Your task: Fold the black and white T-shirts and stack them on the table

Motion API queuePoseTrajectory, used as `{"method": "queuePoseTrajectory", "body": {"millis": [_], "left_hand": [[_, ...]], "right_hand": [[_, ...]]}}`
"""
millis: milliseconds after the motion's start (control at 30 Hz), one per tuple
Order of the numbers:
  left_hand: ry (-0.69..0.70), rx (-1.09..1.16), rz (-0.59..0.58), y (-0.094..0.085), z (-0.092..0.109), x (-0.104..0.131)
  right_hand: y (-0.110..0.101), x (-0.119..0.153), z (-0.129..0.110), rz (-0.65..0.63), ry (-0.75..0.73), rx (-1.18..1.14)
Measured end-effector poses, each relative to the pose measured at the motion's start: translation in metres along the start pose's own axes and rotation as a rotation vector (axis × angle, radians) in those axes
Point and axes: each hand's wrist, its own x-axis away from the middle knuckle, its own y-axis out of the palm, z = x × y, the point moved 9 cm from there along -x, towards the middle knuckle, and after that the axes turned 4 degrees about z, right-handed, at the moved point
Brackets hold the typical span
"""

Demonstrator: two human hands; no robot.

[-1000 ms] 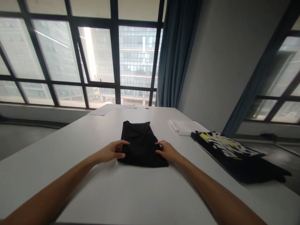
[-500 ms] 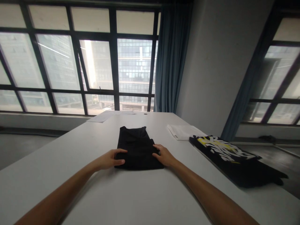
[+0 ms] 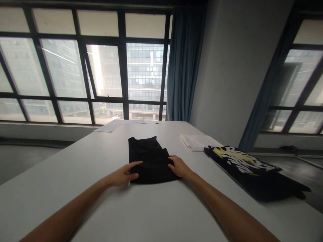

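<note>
A folded black garment (image 3: 153, 168) lies on the white table in front of me, its near part wider than its far part. My left hand (image 3: 124, 173) rests at its near left edge. The index finger and thumb are stretched apart on top of the cloth; the other fingers are hidden. At the right edge, my right hand (image 3: 178, 166) touches the fabric with fingertips and thumb spread apart. Neither hand lifts the cloth off the table.
On the right stands a pile of black clothing (image 3: 264, 185) with a white and yellow print, reaching the table edge. Behind it lies a folded white cloth (image 3: 195, 142). Paper sheets (image 3: 108, 126) are at the far left of the white table (image 3: 146, 211).
The near part of the black garment has shifted a little to the right. Both hands have moved right with it.
</note>
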Motion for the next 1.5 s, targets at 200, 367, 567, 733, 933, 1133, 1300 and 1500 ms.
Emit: {"method": "queuePoseTrajectory", "body": {"millis": [200, 367, 567, 733, 933, 1133, 1300, 1500], "left_hand": [[0.124, -0.205, 0.236, -0.009, 0.002, -0.019], [0.131, -0.004, 0.255, -0.031, 0.005, -0.012], [0.111, 0.014, 0.285, -0.031, 0.002, -0.009], [-0.064, -0.131, 0.261, -0.03, -0.015, -0.012], [-0.266, 0.056, -0.075, -0.004, -0.034, 0.003], [-0.325, 0.141, 0.033, -0.014, -0.035, 0.007], [-0.132, -0.086, 0.256, -0.036, -0.019, -0.014], [0.174, -0.042, 0.419, -0.055, 0.015, -0.007]], "right_hand": [[-0.017, 0.004, 0.026, 0.07, 0.17, 0.021], [-0.016, 0.002, 0.033, 0.142, 0.179, -0.185], [-0.003, -0.002, 0.051, 0.144, 0.289, -0.427], [0.004, 0.002, 0.06, 0.142, 0.416, -0.614], [0.006, 0.0, 0.041, 0.026, 0.33, -0.606], [0.01, -0.001, 0.03, -0.055, 0.282, -0.585], [0.001, -0.004, 0.014, -0.026, 0.16, -0.507], [-0.022, -0.003, -0.013, -0.027, -0.05, -0.796]]}}
